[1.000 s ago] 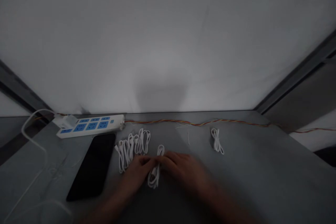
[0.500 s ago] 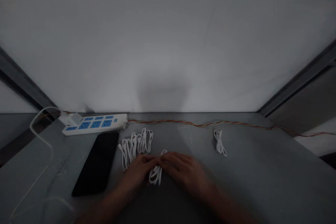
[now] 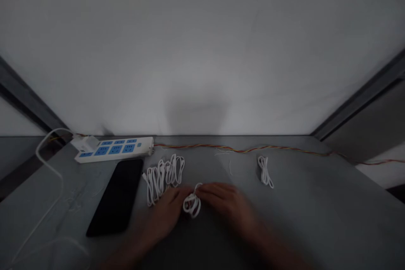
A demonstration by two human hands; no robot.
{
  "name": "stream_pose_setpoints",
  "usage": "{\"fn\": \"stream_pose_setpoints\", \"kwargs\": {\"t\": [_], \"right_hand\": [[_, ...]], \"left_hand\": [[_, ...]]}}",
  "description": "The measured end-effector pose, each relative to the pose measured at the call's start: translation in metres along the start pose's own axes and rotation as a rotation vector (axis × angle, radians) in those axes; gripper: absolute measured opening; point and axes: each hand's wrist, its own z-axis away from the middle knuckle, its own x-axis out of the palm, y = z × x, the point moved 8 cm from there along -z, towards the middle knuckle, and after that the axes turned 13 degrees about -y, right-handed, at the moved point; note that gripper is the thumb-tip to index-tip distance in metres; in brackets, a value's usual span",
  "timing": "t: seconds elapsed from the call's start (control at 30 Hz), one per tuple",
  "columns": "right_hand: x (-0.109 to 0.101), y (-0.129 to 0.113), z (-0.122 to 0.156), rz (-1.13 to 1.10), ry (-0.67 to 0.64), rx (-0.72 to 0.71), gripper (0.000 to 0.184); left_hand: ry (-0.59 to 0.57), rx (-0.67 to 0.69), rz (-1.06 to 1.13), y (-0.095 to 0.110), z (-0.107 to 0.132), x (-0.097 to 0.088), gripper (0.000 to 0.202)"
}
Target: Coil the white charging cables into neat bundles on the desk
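Observation:
Between my hands, a coiled white cable (image 3: 192, 206) is held with its loops facing me. A thin white tie (image 3: 198, 186) sticks up from its top. My left hand (image 3: 169, 211) is closed on the coil's left side, with its fingertips partly behind the loops. On the other side, my right hand (image 3: 226, 200) has its fingers pressed together at the tie and the coil's upper edge. Both hands are somewhat blurred. Just beyond my left hand lie several bundled white cables (image 3: 163, 175) in a row.
A black phone (image 3: 117, 198) lies left of the bundles, below a white power strip (image 3: 147, 147) holding a plugged-in charger (image 3: 86, 143). One more cable bundle (image 3: 265, 172) rests at right. A twisted red-yellow wire (image 3: 202, 146) runs along the wall (image 3: 202, 50). Loose white ties (image 3: 230, 168) lie nearby.
The coiled cable has turned so its loops show more openly, and its tie end now stands out above. My hands have moved slightly apart around it.

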Motion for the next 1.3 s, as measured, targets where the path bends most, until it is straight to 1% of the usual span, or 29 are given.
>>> {"fn": "stream_pose_setpoints", "kwargs": {"t": [0.07,0.17,0.23,0.33,0.4,0.43,0.5,0.57,0.6,0.67,0.7,0.73,0.77,0.83,0.9,1.0,1.1,1.17,1.2,1.23,1.3], "right_hand": [[-0.004,0.011,0.000,-0.165,-0.003,0.105,0.025],[-0.005,0.022,-0.001,-0.422,-0.002,0.224,0.021],[-0.002,0.029,-0.001,-0.566,0.006,0.302,0.020],[0.007,0.041,0.001,-0.797,0.014,0.430,0.020],[0.010,0.049,0.004,-0.909,0.001,0.489,0.019],[0.008,0.055,0.006,-0.932,-0.005,0.515,0.019],[-0.003,0.070,0.014,-0.921,-0.014,0.573,0.020],[-0.023,0.092,0.028,-0.859,-0.002,0.641,0.024],[-0.036,0.105,0.040,-0.809,0.027,0.683,0.025],[-0.063,0.130,0.069,-0.683,0.090,0.780,0.027],[-0.078,0.143,0.088,-0.623,0.166,0.844,0.029],[-0.090,0.154,0.107,-0.570,0.223,0.916,0.031],[-0.098,0.164,0.125,-0.538,0.252,0.977,0.033],[-0.101,0.178,0.156,-0.556,0.260,1.083,0.034],[-0.092,0.187,0.176,-0.613,0.195,1.162,0.036],[-0.080,0.194,0.184,-0.596,0.114,1.205,0.037],[-0.077,0.200,0.182,-0.541,0.107,1.233,0.034],[-0.079,0.203,0.181,-0.507,0.120,1.256,0.029],[-0.081,0.204,0.181,-0.486,0.128,1.268,0.027],[-0.084,0.205,0.181,-0.452,0.142,1.278,0.024],[-0.094,0.206,0.183,-0.353,0.192,1.297,0.020]], "left_hand": [[0.008,0.033,-0.001,0.005,0.002,0.000,0.040],[0.066,0.225,-0.055,0.023,0.007,-0.003,0.036],[0.071,0.313,-0.079,0.030,0.011,-0.002,0.033],[0.094,0.367,-0.116,0.033,0.014,0.000,0.027],[0.109,0.364,-0.119,0.031,0.015,0.000,0.027],[0.103,0.358,-0.114,0.031,0.014,0.000,0.029],[0.075,0.349,-0.119,0.029,0.012,0.003,0.030],[0.064,0.369,-0.155,0.031,0.011,0.004,0.028],[0.066,0.386,-0.180,0.032,0.012,0.005,0.026],[0.060,0.423,-0.224,0.033,0.013,0.007,0.025],[0.053,0.440,-0.240,0.034,0.013,0.009,0.025],[0.044,0.452,-0.256,0.034,0.014,0.011,0.026],[0.036,0.463,-0.271,0.034,0.014,0.012,0.026],[0.043,0.486,-0.301,0.034,0.015,0.014,0.027],[0.054,0.509,-0.336,0.034,0.016,0.016,0.028],[0.060,0.516,-0.381,0.032,0.016,0.019,0.028],[0.073,0.540,-0.412,0.033,0.016,0.017,0.027],[0.129,0.552,-0.469,0.035,0.017,0.009,0.028],[0.175,0.535,-0.508,0.036,0.017,0.002,0.028],[0.233,0.504,-0.553,0.036,0.016,-0.007,0.030],[0.333,0.396,-0.639,0.034,0.013,-0.027,0.031]]}}
